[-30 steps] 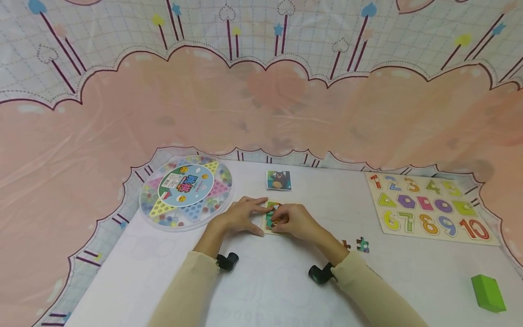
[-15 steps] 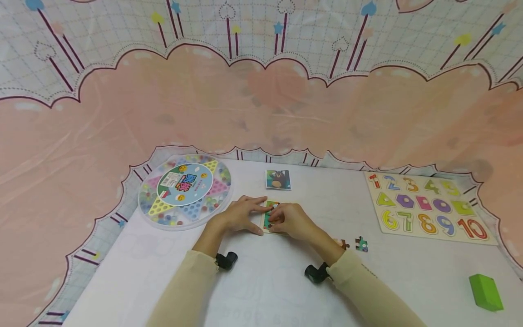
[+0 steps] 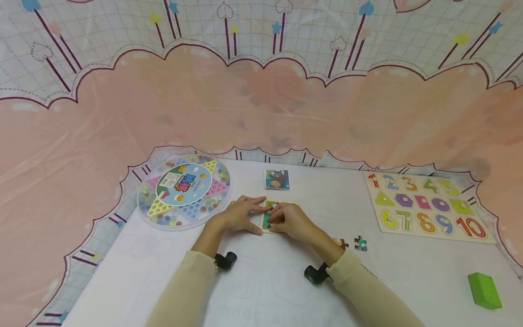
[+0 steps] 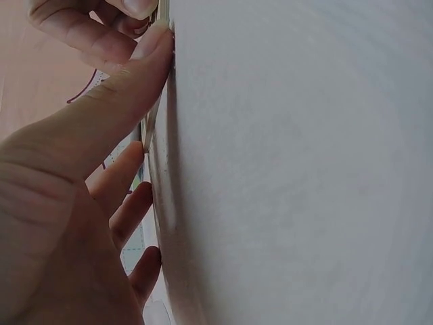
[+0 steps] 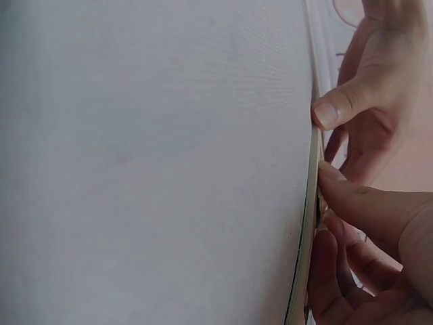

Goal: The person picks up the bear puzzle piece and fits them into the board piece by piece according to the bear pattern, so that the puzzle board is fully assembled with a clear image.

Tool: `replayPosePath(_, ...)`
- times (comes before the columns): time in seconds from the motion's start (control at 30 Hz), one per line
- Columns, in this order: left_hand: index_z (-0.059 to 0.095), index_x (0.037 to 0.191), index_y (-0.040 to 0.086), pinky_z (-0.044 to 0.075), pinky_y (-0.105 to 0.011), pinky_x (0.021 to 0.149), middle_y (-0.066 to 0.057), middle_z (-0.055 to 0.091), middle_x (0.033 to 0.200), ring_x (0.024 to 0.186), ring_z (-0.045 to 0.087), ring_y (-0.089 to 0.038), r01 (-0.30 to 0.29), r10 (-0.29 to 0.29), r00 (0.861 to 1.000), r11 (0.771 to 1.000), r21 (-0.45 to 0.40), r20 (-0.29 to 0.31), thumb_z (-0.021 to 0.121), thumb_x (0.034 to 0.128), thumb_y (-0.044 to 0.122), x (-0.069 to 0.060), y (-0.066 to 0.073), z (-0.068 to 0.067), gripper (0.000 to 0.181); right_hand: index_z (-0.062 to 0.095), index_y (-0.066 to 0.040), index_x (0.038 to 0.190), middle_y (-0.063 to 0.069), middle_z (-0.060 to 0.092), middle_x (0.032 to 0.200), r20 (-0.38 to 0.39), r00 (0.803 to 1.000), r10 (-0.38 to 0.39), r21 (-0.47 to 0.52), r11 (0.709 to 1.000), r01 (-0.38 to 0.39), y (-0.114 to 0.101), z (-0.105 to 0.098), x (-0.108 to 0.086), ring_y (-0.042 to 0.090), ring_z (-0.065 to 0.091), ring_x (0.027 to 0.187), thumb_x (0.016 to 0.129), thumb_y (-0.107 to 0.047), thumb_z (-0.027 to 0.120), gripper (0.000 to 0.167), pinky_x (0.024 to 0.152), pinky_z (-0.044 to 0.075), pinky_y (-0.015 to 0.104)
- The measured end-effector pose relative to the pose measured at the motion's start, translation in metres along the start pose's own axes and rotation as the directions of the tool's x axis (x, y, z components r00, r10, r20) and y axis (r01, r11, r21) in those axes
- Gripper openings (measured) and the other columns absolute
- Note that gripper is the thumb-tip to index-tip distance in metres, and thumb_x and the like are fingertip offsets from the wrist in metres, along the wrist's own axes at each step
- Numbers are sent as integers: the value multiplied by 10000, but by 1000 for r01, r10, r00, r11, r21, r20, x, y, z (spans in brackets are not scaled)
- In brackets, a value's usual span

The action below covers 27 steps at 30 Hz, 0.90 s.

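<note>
A small puzzle board (image 3: 265,220) with a green and orange picture lies at mid-table, its right part hidden under the right hand. My left hand (image 3: 241,215) (image 4: 81,162) is spread at its left side, thumb near the lower corner and index fingertip on the picture. Over the board, my right hand (image 3: 293,221) (image 5: 379,250) has curled fingers and pinches a small puzzle piece (image 5: 321,218), mostly covered by the fingertips. Beside the right forearm lie a brown piece (image 3: 342,244) and a green-blue piece (image 3: 361,243).
Behind the board lies a bear picture card (image 3: 277,180). A round marble game box (image 3: 192,212) sits at the back left, a number and shape board (image 3: 412,210) at the back right. Near the right edge is a green block (image 3: 484,290).
The right hand has shifted slightly left over the board and shows a little less of the picture. The left hand keeps its place against the board.
</note>
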<state>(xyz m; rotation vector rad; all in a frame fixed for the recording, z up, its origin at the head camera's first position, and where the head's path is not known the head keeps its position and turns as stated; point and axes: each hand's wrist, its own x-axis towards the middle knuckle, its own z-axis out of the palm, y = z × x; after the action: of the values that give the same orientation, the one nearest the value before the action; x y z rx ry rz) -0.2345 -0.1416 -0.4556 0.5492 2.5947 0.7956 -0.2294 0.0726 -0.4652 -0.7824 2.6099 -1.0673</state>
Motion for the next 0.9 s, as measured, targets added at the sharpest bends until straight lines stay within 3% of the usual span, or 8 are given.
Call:
replayPosePath(0.2, 585, 1441, 279, 329, -548, 1182, 91, 320, 1687, 1516, 314, -262, 10, -10, 1000, 1000, 1, 0, 869, 788, 331, -1, -1, 0, 714, 814, -55, 1040, 60, 763, 1144, 18, 999, -34, -46, 998, 34, 2, -1, 0, 232, 676, 1151, 875, -81, 787, 169, 1031, 548, 414)
replayPosePath(0.33, 573, 1449, 286, 326, -557, 1181, 94, 314, 1689, 1518, 309, -265, 3, -3, 1000, 1000, 4, 4, 863, 795, 340, -1, -1, 0, 718, 796, -53, 1051, 55, 763, 1057, -2, 999, -33, -52, 998, 33, 3, -1, 0, 163, 692, 978, 855, -79, 806, 198, 872, 578, 277)
replayPosePath(0.47, 569, 1453, 289, 330, -558, 1170, 91, 317, 1688, 1504, 323, -258, -4, 4, 1000, 1000, 12, 10, 858, 802, 352, 0, -1, 0, 715, 789, -39, 1051, 62, 738, 1005, -21, 999, -36, -46, 998, 35, 5, -3, 0, 82, 623, 829, 836, -97, 827, 226, 723, 504, 170)
replayPosePath(0.73, 568, 1453, 292, 330, -564, 1175, 89, 319, 1688, 1512, 320, -262, -6, 6, 1000, 1000, 17, 11, 858, 803, 358, 0, -2, 0, 715, 804, -33, 1053, 66, 714, 973, 18, 1000, 0, -7, 1000, 0, 6, -7, 3, 76, 546, 763, 839, -115, 829, 231, 667, 443, 158)
replayPosePath(0.9, 573, 1451, 292, 327, -564, 1180, 94, 314, 1689, 1517, 315, -263, -2, 2, 1000, 1000, 13, 10, 858, 803, 356, 1, -2, 1, 711, 785, -46, 1099, 43, 705, 939, 71, 997, 6, -5, 1000, -5, 5, -12, 1, 64, 556, 778, 867, -143, 811, 252, 680, 467, 163)
